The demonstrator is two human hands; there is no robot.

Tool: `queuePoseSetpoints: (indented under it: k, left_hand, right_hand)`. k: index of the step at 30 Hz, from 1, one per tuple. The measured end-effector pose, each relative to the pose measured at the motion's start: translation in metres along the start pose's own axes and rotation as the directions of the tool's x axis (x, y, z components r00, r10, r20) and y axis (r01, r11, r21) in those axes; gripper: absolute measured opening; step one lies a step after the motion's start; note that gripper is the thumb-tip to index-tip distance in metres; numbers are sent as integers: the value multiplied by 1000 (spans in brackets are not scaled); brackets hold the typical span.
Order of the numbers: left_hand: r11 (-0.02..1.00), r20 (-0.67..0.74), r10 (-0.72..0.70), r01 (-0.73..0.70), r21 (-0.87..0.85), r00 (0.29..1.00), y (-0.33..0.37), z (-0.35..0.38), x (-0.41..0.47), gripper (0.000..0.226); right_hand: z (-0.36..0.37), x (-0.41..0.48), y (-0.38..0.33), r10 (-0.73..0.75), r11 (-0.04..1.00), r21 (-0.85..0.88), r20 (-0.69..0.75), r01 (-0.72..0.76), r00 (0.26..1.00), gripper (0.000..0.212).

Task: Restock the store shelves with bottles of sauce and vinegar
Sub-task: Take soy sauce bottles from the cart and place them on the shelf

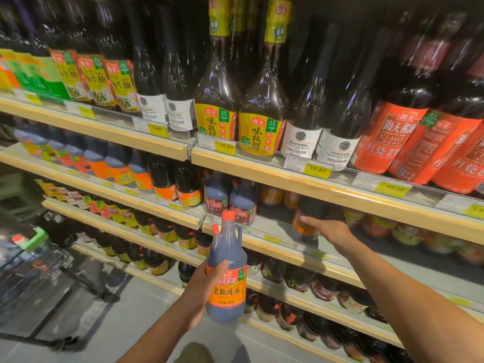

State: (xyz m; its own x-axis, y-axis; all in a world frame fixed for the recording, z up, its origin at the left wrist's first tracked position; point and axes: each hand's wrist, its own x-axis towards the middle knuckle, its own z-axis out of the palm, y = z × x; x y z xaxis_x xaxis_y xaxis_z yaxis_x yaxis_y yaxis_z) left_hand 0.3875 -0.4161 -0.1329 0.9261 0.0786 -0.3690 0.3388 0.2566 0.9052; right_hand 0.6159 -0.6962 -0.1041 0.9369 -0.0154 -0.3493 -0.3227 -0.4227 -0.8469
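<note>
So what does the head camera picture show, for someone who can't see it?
A person's left hand holds a dark soy sauce jug with an orange label, while the right hand grips a blurred dark bottle on a store shelf crowded with sauce bottles.

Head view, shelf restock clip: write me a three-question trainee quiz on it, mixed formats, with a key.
1. True or false: the left hand holds a handled bottle with a red cap and an orange label, in front of the shelves and not on them.
2. Multiple choice: the right hand is on a dark bottle standing on: A) the top shelf, B) the shelf just under the 10.80 price tag, C) the cart.
3. Fill in: the price tag below the two yellow-labelled bottles reads ____.

Key: 1 true; 2 B; 3 15.80.
</note>
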Motion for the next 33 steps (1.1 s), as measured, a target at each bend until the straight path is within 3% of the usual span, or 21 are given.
queuePoseSetpoints:
  k: [3,6,9,13,23,30,33]
  left_hand:
    - [1000,-29,-4,4,-4,1000,0,-2,1,114]
    - [1000,-25,-1,0,-14,1000,0,-4,2,113]
    - [1000,-16,6,-6,-8,1000,0,-3,2,113]
    - [1000,-5,13,-13,-10,1000,0,0,2,106]
    - [999,-41,-35,34,-15,999,0,-11,3,70]
    - [999,-127,-23,17,-46,992,1,-26,-2,76]
    - [998,-145,6,-13,-53,989,3,-31,-3,102]
  right_hand:
    - [0,-1,7,-23,985,-169,36,28,999,78]
    - [0,-3,15,-60,986,-149,76,71,995,53]
    - [-6,-4,13,-26,988,-148,115,43,993,44]
    - [-9,-3,12,-31,998,-53,130,38,991,63]
    - [14,-3,2,-56,997,54,201,46,978,45]
    - [47,-1,-18,-74,997,-13,267,81,961,37]
    - [61,2,-26,-80,995,-42,279,95,957,49]
